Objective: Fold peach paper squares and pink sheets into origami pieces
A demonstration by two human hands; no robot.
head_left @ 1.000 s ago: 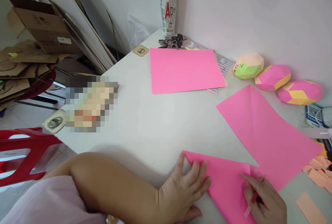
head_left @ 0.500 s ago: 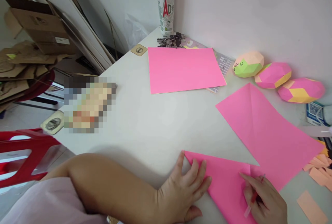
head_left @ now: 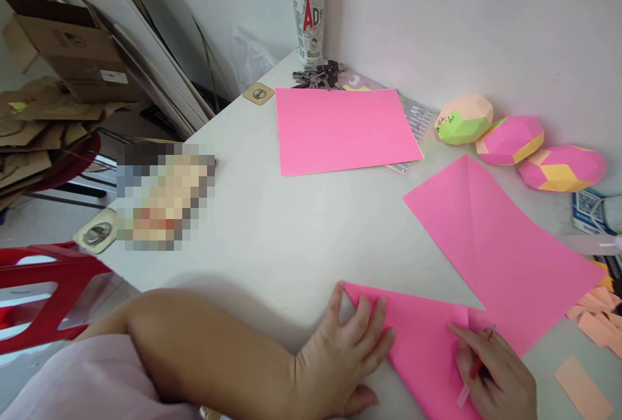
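Note:
A folded pink paper sheet (head_left: 418, 323) lies at the table's near edge. My left hand (head_left: 347, 352) rests flat on its left corner, fingers spread. On the right side of the fold is my right hand (head_left: 500, 374), with its index fingertip on the paper near the overlapping edge. Tucked between the fingers of that hand is a slim red pen-like stick (head_left: 475, 371) with a clear end, slanting across the paper. A second pink sheet (head_left: 500, 251), with a crease near its top corner, lies just beyond and partly passes behind my right hand.
More pink paper (head_left: 347, 131) lies farther back, near keys (head_left: 321, 75) and a white bottle (head_left: 308, 11). Several faceted paper shapes (head_left: 510, 139) line the wall. Peach paper pieces (head_left: 600, 323) lie at right. A red chair (head_left: 53, 290) and cardboard (head_left: 72, 50) are at left.
Both hands and the folded sheet keep practically the same position. The whole view has shifted very slightly.

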